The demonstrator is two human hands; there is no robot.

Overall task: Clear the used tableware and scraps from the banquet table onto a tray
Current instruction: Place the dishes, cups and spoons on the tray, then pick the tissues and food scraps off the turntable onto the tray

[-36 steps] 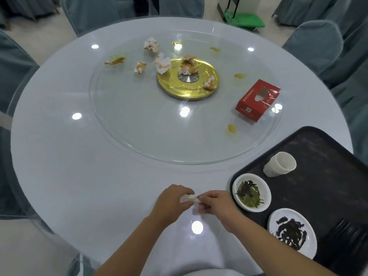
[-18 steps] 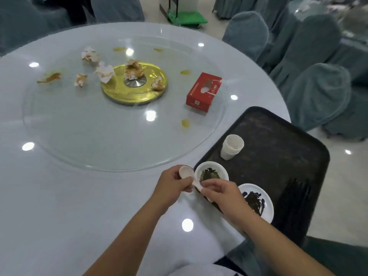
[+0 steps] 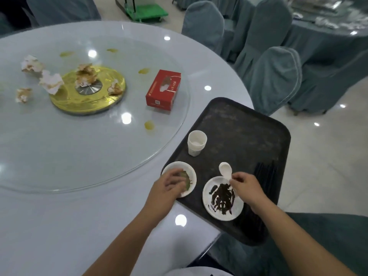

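Head view: the right hand (image 3: 246,186) pinches the handle of a white spoon (image 3: 225,169), probably light, stiff and slick, over the tray (image 3: 249,132), while the left hand (image 3: 169,186) curls its fingers (image 3: 175,176) over a small bowl (image 3: 190,172), grip unclear.

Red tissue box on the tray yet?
No, the red tissue box sits on the glass turntable, apart from the black tray.

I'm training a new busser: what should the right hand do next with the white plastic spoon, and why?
Probably lower the white plastic spoon and let go: the right hand pinches its handle over the black rectangular tray, by the round white plate with dark leftovers, so only the release remains.
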